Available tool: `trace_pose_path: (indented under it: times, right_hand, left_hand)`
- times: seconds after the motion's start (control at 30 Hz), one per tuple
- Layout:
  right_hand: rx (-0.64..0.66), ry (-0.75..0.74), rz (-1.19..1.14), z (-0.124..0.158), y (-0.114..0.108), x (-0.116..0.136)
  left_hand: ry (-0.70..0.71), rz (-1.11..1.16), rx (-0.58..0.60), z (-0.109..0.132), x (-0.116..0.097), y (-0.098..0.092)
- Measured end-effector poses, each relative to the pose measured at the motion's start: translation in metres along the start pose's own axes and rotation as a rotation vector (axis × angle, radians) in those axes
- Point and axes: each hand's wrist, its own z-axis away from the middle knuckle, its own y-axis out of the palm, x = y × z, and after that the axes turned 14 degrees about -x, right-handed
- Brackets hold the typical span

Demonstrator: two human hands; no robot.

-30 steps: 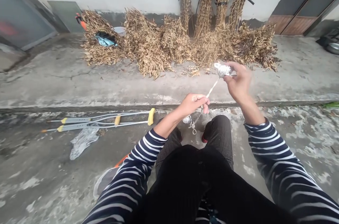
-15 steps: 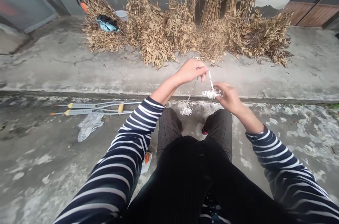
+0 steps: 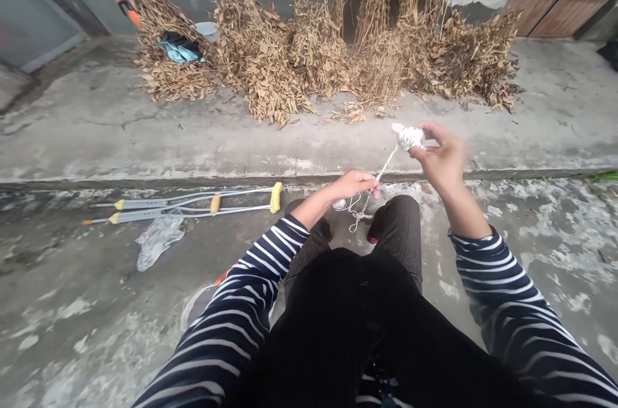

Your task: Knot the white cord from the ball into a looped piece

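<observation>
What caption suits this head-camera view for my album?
A person's right hand holds a white cord bundle while the left hand pinches its strand, dried plant stalks heaped beyond.

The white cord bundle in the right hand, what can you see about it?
The white cord bundle is a small, lumpy wad of wound-up cord, soft-looking and a little blurred. The right hand holds it up in its fingers, above the concrete ground. A twisted strand runs down from it to the left hand, and more cord hangs below in loose loops and a small coil.
</observation>
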Motion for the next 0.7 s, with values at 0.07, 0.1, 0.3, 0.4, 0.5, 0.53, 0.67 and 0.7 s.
trace_pose_path:
  times: [0.07,0.1,0.3,0.4,0.5,0.53,0.67,0.7]
  right_hand:
    - [-0.094,-0.103,0.075,-0.018,-0.002,-0.009]
    - [-0.153,-0.184,0.139,-0.03,-0.005,-0.015]
    - [-0.14,-0.415,0.508,-0.073,-0.017,-0.066]
    - [0.072,-0.45,0.529,-0.053,-0.012,-0.085]
    - [0.4,-0.47,0.576,-0.018,-0.011,-0.089]
    - [0.474,-0.461,0.551,-0.006,-0.012,-0.086]
    - [0.717,-0.29,0.252,0.024,-0.02,-0.065]
    - [0.805,-0.195,0.156,0.028,-0.021,-0.057]
  left_hand:
    - [-0.026,-0.01,0.036,0.008,0.009,0.001]
    - [-0.045,-0.026,0.037,0.012,0.013,0.0]
    - [-0.013,-0.089,0.012,0.035,-0.015,-0.021]
    - [0.107,-0.098,-0.013,0.038,-0.061,-0.035]
    - [0.255,-0.144,-0.273,0.029,-0.098,-0.047]
    - [0.291,-0.162,-0.371,0.023,-0.106,-0.051]
    - [0.347,-0.181,-0.569,-0.013,-0.111,-0.062]
    - [0.345,-0.175,-0.577,-0.023,-0.106,-0.064]
